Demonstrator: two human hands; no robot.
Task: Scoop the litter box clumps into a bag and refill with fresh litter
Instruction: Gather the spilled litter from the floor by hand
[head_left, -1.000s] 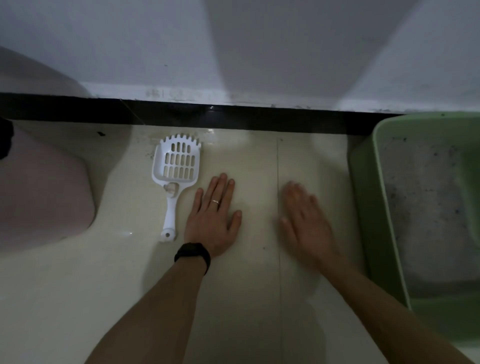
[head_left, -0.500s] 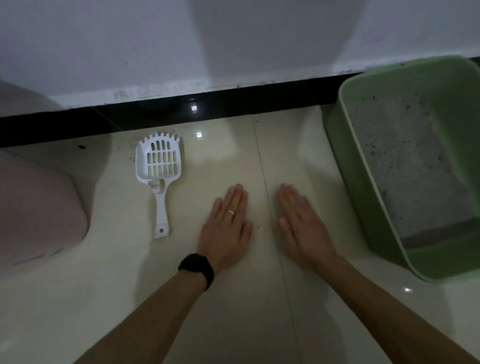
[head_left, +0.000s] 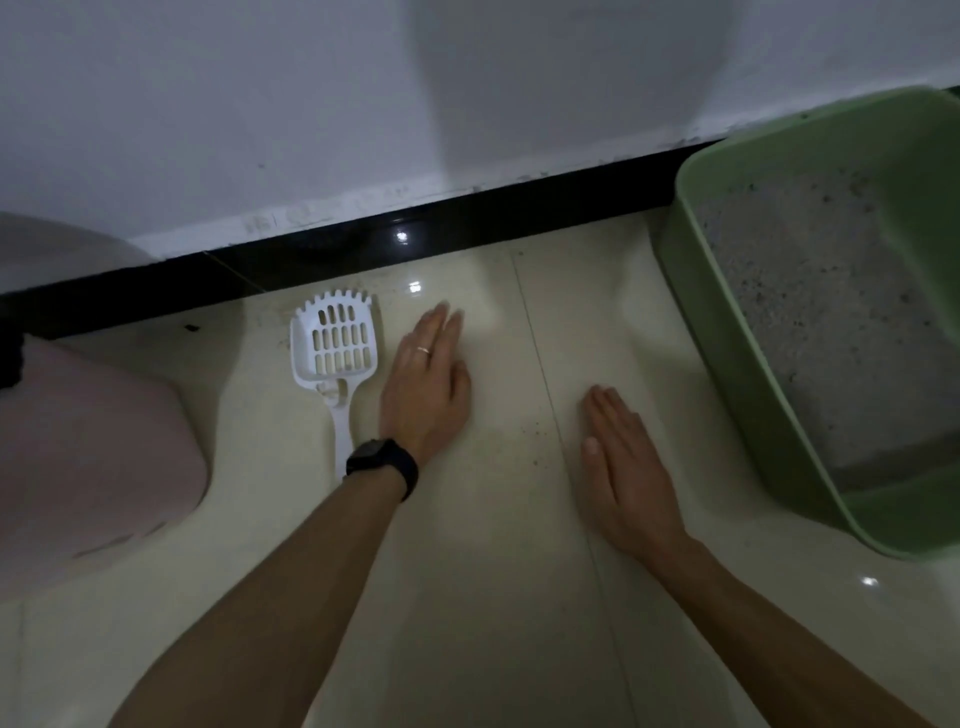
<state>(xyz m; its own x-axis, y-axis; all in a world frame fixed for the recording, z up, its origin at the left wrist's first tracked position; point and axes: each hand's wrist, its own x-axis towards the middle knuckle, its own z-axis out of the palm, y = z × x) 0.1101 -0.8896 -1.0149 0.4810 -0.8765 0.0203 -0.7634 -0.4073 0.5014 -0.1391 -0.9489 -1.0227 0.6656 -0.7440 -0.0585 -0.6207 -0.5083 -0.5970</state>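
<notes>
The right hand (head_left: 623, 467) is laid flat and open on the floor (head_left: 493, 571), nothing held, with the green litter box (head_left: 727, 364) (grey litter inside) just to its right. Farther out, the left hand (head_left: 426, 384) is spread flat, empty, the white scoop (head_left: 335, 348) lying untouched just to its left.

Bare floor tile (head_left: 519, 519) open at centre, between left hand (head_left: 423, 384) and right hand (head_left: 621, 467). Obstacles: slotted litter scoop (head_left: 335, 353) at 10 o'clock; green litter box (head_left: 727, 364) at 2 o'clock; pink object (head_left: 88, 452) at 9 o'clock; black baseboard (head_left: 467, 218) at 12 o'clock.
</notes>
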